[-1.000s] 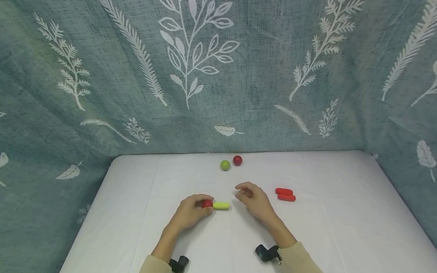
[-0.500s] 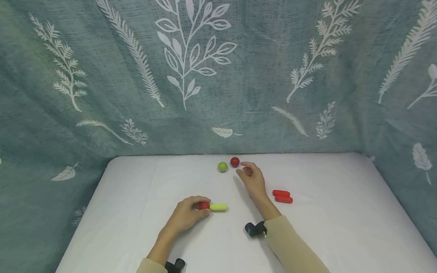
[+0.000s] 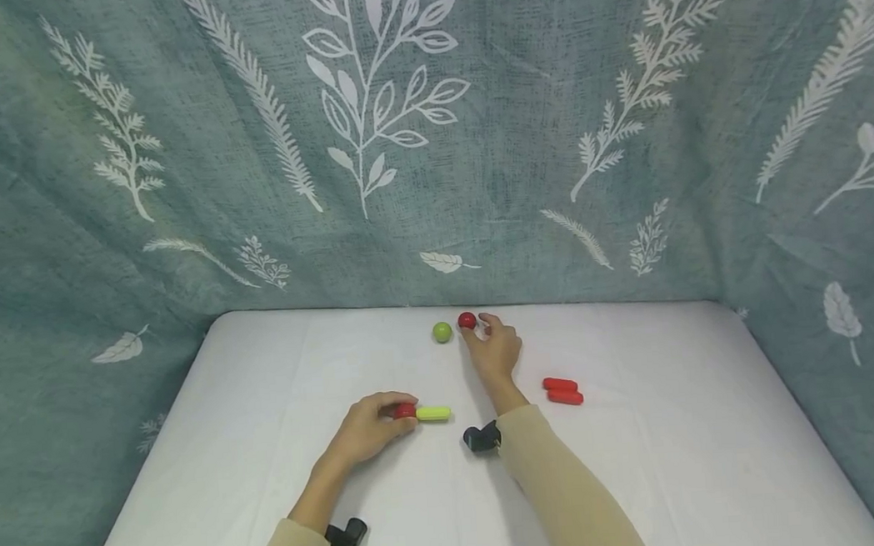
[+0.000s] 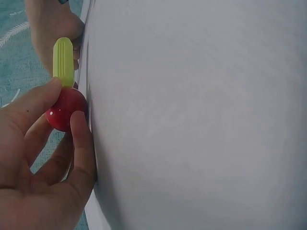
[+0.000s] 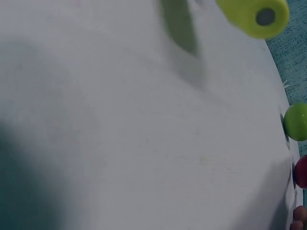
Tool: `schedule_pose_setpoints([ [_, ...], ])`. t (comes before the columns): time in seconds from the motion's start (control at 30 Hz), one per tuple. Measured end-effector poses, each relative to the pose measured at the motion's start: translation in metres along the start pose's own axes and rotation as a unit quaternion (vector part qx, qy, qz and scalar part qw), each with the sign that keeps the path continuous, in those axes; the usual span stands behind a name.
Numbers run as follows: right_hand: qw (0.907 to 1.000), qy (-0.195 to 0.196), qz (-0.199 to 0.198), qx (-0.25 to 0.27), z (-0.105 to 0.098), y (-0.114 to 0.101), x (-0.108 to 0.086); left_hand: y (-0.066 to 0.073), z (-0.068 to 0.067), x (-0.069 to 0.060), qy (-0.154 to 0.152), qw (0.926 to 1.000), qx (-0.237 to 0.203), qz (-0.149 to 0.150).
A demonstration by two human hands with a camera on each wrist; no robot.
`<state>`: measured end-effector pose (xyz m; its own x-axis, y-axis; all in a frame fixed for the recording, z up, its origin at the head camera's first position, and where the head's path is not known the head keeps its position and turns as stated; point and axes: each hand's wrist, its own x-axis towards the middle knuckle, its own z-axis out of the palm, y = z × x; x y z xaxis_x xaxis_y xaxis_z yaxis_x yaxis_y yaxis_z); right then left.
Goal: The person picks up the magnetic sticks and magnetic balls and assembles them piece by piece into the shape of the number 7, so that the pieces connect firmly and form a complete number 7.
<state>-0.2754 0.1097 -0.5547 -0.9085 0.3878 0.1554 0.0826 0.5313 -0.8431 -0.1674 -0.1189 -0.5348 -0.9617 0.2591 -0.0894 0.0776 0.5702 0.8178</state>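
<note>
With our left hand (image 3: 374, 427) we pinch the near red ball (image 4: 64, 108), apparently so the adjoining yellow-green stick (image 3: 434, 413) juts free above the tabletop (image 3: 687, 433); our right hand's (image 3: 496, 351) fingers stand parted beside the far red ball (image 3: 467, 320), contact unclear.

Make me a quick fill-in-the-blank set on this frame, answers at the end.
1. The held ball in the left hand, at the end of the yellow-green stick, is coloured ____.
2. In the head view, the green ball lies to the ____ of the far red ball, which is the one nearer the right hand.
3. Side by side on the table lie ____ red sticks.

Missing words: red; left; two
</note>
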Motion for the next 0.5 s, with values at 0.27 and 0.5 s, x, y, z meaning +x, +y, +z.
schedule_pose_setpoints([
  [0.27,0.9989,-0.009,-0.002,-0.046,-0.0002,-0.005,0.0008,-0.0014,0.0002,0.0004,-0.002,1.0,0.0,0.007],
  [0.5,0.9978,-0.019,0.004,-0.062,0.002,-0.0088,0.0014,-0.002,-0.0006,0.0003,0.0,1.0,-0.002,0.004],
])
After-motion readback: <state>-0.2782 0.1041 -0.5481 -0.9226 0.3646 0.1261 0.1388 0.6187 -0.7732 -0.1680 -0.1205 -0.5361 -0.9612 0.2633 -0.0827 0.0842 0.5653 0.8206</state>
